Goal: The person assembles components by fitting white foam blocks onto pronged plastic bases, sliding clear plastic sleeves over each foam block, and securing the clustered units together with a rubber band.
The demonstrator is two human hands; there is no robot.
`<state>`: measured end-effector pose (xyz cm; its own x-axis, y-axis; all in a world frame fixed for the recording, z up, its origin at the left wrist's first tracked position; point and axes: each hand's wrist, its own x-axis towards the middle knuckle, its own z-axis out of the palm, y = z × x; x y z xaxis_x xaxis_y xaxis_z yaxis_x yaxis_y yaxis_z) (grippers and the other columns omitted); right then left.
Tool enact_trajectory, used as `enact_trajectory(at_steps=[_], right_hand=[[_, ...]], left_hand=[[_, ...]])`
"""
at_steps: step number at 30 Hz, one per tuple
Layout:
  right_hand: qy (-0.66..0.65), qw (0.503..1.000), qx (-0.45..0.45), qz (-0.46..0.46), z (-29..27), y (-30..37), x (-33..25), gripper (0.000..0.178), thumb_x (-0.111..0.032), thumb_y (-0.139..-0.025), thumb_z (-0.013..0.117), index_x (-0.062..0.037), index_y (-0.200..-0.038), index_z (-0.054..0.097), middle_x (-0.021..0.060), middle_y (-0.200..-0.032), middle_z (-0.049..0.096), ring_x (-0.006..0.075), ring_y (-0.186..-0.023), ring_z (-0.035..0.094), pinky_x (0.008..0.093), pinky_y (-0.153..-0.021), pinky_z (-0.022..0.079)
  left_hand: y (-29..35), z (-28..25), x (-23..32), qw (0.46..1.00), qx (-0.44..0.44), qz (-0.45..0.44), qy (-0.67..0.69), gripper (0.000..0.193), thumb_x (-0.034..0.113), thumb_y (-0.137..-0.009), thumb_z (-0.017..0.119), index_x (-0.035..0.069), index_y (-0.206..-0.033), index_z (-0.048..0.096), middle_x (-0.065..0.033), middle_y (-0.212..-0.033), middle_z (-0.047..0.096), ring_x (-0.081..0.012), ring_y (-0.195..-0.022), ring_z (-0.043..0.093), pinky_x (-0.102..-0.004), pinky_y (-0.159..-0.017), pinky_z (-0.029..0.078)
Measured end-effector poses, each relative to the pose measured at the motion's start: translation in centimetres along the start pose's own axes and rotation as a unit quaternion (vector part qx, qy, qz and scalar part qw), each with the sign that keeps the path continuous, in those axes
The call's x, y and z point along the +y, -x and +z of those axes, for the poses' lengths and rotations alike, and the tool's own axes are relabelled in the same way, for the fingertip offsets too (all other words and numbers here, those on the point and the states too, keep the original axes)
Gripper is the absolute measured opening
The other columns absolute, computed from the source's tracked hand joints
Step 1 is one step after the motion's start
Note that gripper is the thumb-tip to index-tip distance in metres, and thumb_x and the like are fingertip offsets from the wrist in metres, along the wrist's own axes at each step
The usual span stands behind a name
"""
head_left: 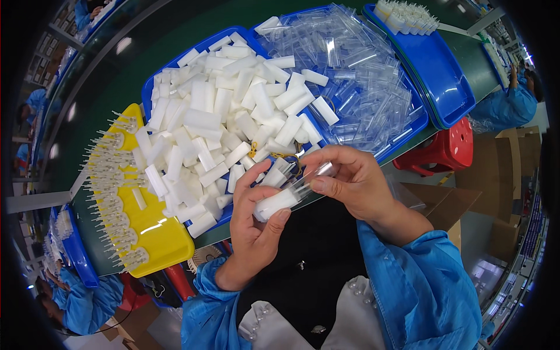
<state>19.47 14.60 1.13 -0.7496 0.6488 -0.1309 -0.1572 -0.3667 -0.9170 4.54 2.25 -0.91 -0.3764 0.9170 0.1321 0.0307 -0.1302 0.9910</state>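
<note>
In front of my chest, my left hand [252, 239] grips a white foam-like block [275, 204] between thumb and fingers. My right hand [359, 184] pinches a clear plastic sleeve [322, 170] by its upper end. The sleeve's lower end meets the block; how far one sits inside the other I cannot tell. Just beyond my hands lies a heap of similar white blocks [204, 111], spilling over a blue tray. To its right, many clear sleeves [361, 76] fill another blue tray [421, 114].
A yellow tray [169, 239] at left carries rows of thin white pronged parts [111, 186]. More white parts [405, 17] stand on a blue tray [446, 81] at far right. A red stool [440, 149] and cardboard boxes [490, 169] are beside the table. Co-workers in blue sit on both sides.
</note>
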Motion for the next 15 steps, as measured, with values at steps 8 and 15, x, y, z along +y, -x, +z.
enact_trajectory(at_steps=[8,15], right_hand=[[0.047,0.998,0.019,-0.043,0.2,0.3,0.2,0.027,0.002,-0.078,0.068,0.0034,-0.103,0.056,0.0116,-0.095,0.062,0.0155,-0.089,0.062,0.0268,-0.079,0.051],[-0.004,0.999,0.008,-0.048,0.2,0.2,1.0,0.027,-0.002,-0.079,0.07,0.0037,-0.101,0.057,0.0105,-0.096,0.061,0.0151,-0.091,0.062,0.025,-0.079,0.051]], left_hand=[[-0.1,0.3,-0.1,1.0,0.012,0.016,-0.006,0.021,0.011,-0.083,0.065,0.003,-0.101,0.058,-0.0199,-0.13,0.043,-0.025,-0.113,0.048,-0.0327,-0.093,0.038],[0.0,0.6,-0.4,0.999,0.022,0.03,0.016,0.017,0.01,-0.085,0.062,0.004,-0.1,0.056,-0.0199,-0.129,0.042,-0.0236,-0.111,0.05,-0.0327,-0.092,0.039]])
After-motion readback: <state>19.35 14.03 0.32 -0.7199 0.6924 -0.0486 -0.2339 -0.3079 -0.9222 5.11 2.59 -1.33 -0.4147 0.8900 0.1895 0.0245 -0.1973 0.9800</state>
